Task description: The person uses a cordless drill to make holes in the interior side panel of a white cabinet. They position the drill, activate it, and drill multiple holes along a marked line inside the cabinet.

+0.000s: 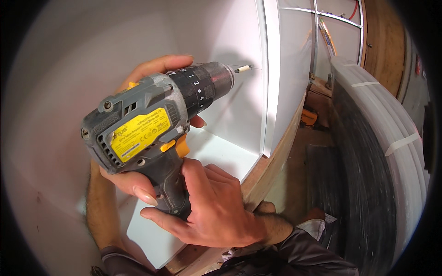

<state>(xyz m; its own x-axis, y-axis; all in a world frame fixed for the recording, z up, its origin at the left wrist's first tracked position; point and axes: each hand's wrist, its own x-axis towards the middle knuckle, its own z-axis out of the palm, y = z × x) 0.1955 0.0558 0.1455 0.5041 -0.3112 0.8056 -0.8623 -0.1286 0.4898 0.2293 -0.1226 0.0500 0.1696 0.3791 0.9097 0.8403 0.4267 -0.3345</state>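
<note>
A grey and black cordless drill (pixel 133 124) with a yellow label lies tilted across the middle, its chuck (pixel 218 78) toward the right. In the chuck sits a thin drill bit (pixel 244 69) wrapped in pale tape, its tip at or very near a white panel (pixel 237 106); contact is unclear. My right hand (pixel 221 207) is closed round the grip, the index finger just below the orange trigger (pixel 182 146). From behind, my left hand (pixel 131 181) clasps the drill body, fingers over the top and thumb by the grip; the drill hides its palm.
White boards form a box-like space around the drill, with an upright panel edge (pixel 271 78) at right. Below runs a wooden edge (pixel 276 161). Plastic-wrapped dark panels (pixel 382 138) stand at far right. An orange tool (pixel 311 117) lies low beyond the wood.
</note>
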